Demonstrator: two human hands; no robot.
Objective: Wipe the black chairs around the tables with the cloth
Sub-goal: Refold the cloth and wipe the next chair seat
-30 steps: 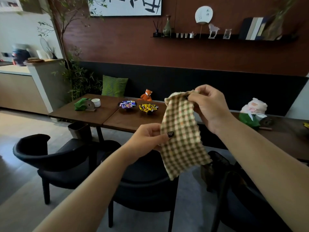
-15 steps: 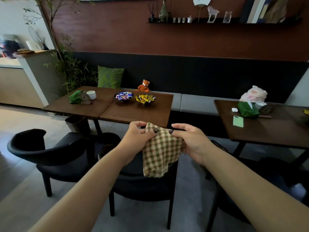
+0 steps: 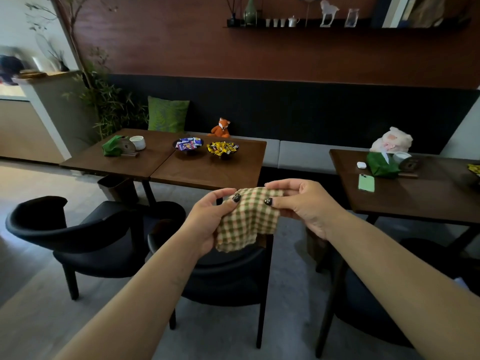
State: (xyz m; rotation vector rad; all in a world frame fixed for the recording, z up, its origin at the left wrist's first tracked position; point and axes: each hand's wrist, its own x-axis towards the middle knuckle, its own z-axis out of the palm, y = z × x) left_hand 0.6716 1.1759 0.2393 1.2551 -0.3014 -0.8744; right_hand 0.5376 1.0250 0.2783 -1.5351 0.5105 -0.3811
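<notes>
From the head camera, both hands hold the checked cloth [image 3: 248,216] out in front, above the black chair in the middle [image 3: 226,276]. The left hand [image 3: 210,219] pinches the cloth's upper left part, thumb on the near face and fingers curled behind; the right hand [image 3: 304,203] pinches the upper right edge, thumb pressed on the fabric and fingertips over the top. The cloth hangs bunched between them, its lower edge just above the chair's back rail. A second ago the right hand held the cloth high by one corner so it hung long, with the left hand gripping it lower down; half a second ago both hands had come together at its top edge, and now they sit a little further apart with the cloth drawn wider and shorter. The view has tipped downward over that time, so the wall shelf [image 3: 337,22] now sits at the top edge. A second black chair [image 3: 78,237] stands to the left, a third [image 3: 363,307] at lower right under the right forearm. Two bowls of sweets [image 3: 205,148] stand on the joined tables [image 3: 207,172] beyond, and a green phone [image 3: 366,182] lies on the right table [image 3: 415,198].
</notes>
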